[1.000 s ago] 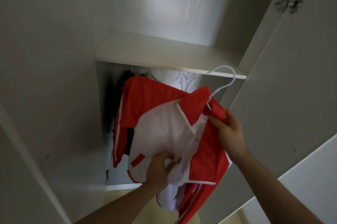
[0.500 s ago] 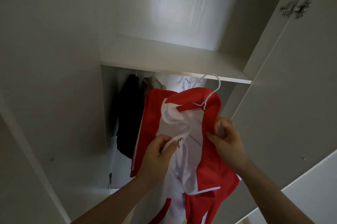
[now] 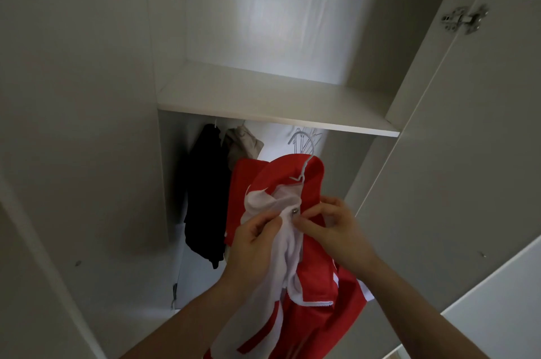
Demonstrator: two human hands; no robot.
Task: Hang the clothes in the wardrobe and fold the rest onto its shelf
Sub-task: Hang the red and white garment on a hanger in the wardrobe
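Observation:
A red and white zip jacket [image 3: 314,268] hangs on a white wire hanger [image 3: 306,164] in front of the open wardrobe, below its shelf [image 3: 272,101]. The hanger's hook points up under the shelf edge. My left hand [image 3: 254,237] grips the white front panel just below the collar. My right hand [image 3: 333,225] pinches the jacket's red edge beside the metal zip pull [image 3: 293,212]. Both hands meet at the zip, close together.
Inside, a black garment [image 3: 205,197] and a beige one [image 3: 243,145] hang at the left. Spare wire hangers [image 3: 307,139] hang at the back right. The open right door [image 3: 456,154] with its hinge [image 3: 464,20] stands close to my right arm.
The jacket has turned to face me and moved deeper under the shelf. My left hand rose from the bunched hem to the collar, and my right hand came in to the zip.

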